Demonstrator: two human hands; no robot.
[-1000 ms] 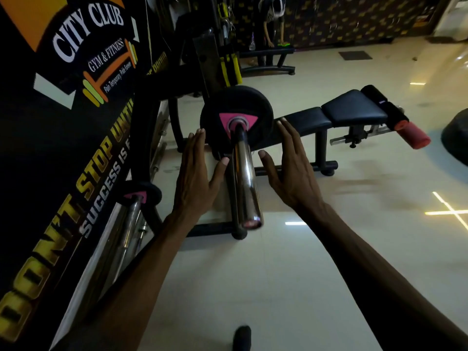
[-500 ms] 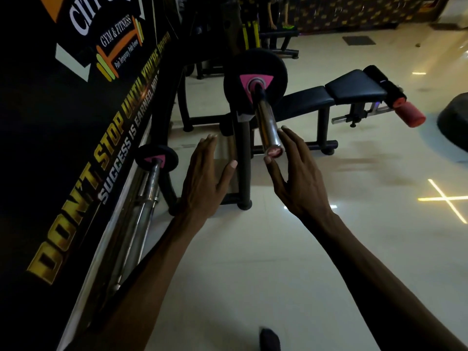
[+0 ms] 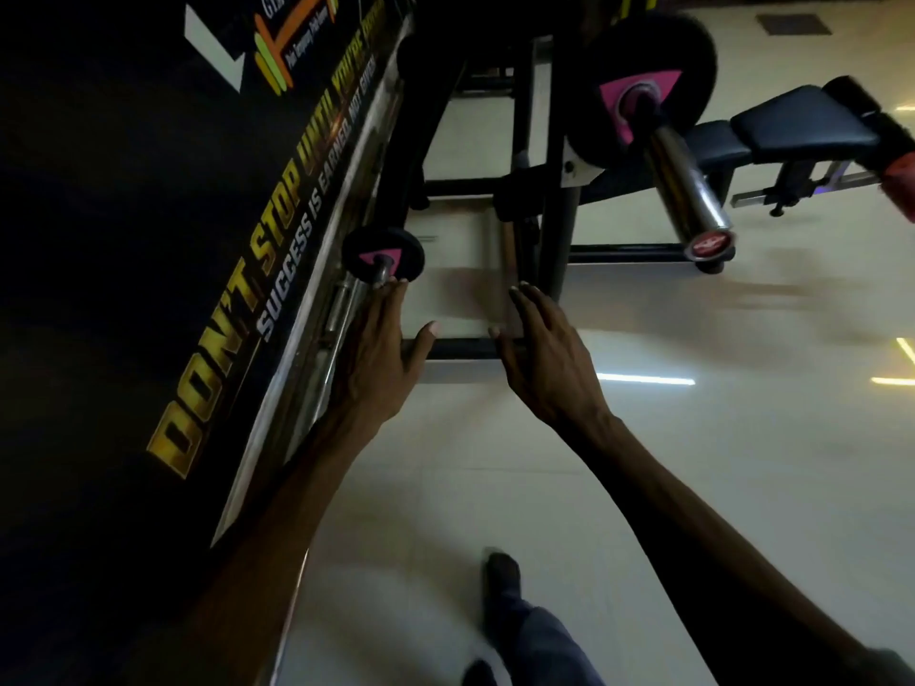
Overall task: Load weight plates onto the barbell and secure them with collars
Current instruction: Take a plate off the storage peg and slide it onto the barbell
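A chrome barbell sleeve (image 3: 686,183) juts toward me at the upper right, carrying one black weight plate (image 3: 648,66) with a pink triangle at its hub. No collar shows on it. A second, smaller black plate (image 3: 383,252) with a pink mark sits on a bar (image 3: 346,309) lying low along the wall. My left hand (image 3: 383,349) is open, fingertips just below that small plate. My right hand (image 3: 544,358) is open too, fingers spread, over the floor and the rack's base bar. Both hands hold nothing.
A dark wall banner (image 3: 148,215) with gold lettering fills the left. A black rack frame (image 3: 554,200) stands between the plates. A padded bench (image 3: 802,126) with a red roller lies at the upper right. My feet (image 3: 500,576) show on the pale tiled floor.
The view has tilted down and left, so the loaded sleeve moved to the upper right. Both open hands left the sleeve's end and now reach low toward the small plate by the wall.
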